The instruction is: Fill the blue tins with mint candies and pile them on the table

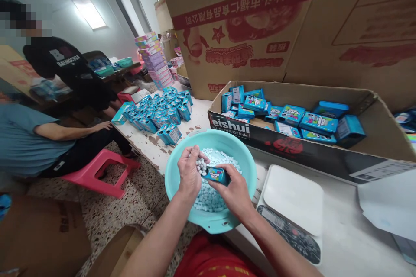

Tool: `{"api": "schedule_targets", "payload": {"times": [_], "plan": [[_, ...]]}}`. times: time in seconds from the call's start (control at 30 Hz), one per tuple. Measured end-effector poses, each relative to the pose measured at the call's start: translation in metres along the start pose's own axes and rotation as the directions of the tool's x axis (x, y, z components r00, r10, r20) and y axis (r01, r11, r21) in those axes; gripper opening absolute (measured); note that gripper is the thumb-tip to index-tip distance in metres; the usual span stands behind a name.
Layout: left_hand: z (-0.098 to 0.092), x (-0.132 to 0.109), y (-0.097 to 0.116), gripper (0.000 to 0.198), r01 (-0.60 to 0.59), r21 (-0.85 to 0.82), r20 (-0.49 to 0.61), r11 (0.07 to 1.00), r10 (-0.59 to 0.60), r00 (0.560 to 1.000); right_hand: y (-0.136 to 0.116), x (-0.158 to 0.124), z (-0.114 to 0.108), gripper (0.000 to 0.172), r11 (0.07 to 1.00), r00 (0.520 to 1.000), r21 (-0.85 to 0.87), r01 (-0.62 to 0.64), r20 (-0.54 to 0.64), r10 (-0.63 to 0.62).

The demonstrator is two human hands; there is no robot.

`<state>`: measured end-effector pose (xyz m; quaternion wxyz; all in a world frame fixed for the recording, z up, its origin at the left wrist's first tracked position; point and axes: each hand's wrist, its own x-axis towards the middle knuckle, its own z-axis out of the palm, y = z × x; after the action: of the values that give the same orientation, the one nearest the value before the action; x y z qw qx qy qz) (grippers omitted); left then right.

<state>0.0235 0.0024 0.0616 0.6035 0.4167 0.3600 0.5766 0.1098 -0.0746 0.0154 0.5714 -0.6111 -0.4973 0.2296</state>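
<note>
Basin [248, 164], one, turquoise: at the edge of the bench [202, 114], part filled with loose candies [209, 201]. My left hand [189, 173]: above the basin, fingers half curled, cupping a handful of candies [201, 166]. Box [216, 175], one, blue: above the basin's middle, its left end beside that handful. My right hand [234, 188]: above the basin's right half, thumb and fingers clamped on the box's other end. Whether my two hands touch, I cannot tell. Scale [294, 199], white: just right of the basin. Carton [266, 143], holding more blue boxes [318, 122]: beyond the basin, rightward. Clustered blue boxes [157, 110]: beyond the basin, leftward.
</note>
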Motion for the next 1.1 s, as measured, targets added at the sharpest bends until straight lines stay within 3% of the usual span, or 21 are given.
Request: {"api": "schedule_targets", "payload": {"times": [0.13,0.27,0.43,0.53,0.63,0.7,0.73,0.8,0.9,0.97,1.1], "plan": [[0.001,0.001,-0.001,0.035,0.001,-0.013,-0.034,1.0,-0.001,0.999,0.001,-0.001,0.001,0.026,1.0,1.0,0.015,-0.007,-0.015,0.008],[0.004,0.0,-0.004,0.039,0.031,0.011,0.014,0.999,-0.031,0.999,-0.001,-0.002,0.0,0.026,1.0,0.999,0.025,0.002,0.034,-0.003],[0.002,0.002,0.009,0.037,0.045,-0.063,0.034,0.997,-0.043,0.998,0.0,0.002,-0.004,0.028,0.984,0.996,0.157,-0.081,0.048,0.074],[-0.013,0.009,0.018,0.036,-0.015,-0.038,-0.008,0.999,0.015,1.0,0.002,0.003,-0.009,0.038,0.893,0.982,0.409,-0.186,0.062,0.176],[-0.038,0.013,0.016,0.034,0.039,0.225,0.021,0.973,-0.045,0.999,-0.001,0.0,-0.024,0.044,0.748,0.97,0.621,-0.233,0.092,0.226],[-0.056,0.01,0.009,0.03,0.038,0.526,0.154,0.849,-0.139,0.978,-0.005,-0.004,-0.044,0.045,0.731,0.97,0.654,-0.195,0.019,0.242],[-0.064,0.008,0.004,0.028,-0.028,0.675,0.239,0.737,-0.182,0.954,-0.006,-0.007,-0.057,0.045,0.741,0.967,0.654,-0.156,-0.05,0.248],[-0.074,0.001,-0.004,0.022,-0.233,0.876,0.366,0.421,-0.269,0.891,-0.005,-0.013,-0.087,0.046,0.778,0.939,0.625,-0.067,-0.225,0.262],[-0.076,-0.005,-0.014,0.021,-0.433,0.9,0.382,-0.037,-0.41,0.828,0.012,-0.024,-0.129,0.047,0.879,0.847,0.476,-0.01,-0.463,0.261],[-0.072,-0.005,-0.018,0.025,-0.51,0.843,0.384,-0.171,-0.472,0.794,0.033,-0.03,-0.148,0.048,0.934,0.795,0.354,-0.039,-0.555,0.244],[-0.065,-0.003,-0.023,0.029,-0.606,0.759,0.447,-0.239,-0.486,0.751,0.075,-0.04,-0.159,0.048,0.956,0.736,0.266,-0.124,-0.622,0.268]]}}
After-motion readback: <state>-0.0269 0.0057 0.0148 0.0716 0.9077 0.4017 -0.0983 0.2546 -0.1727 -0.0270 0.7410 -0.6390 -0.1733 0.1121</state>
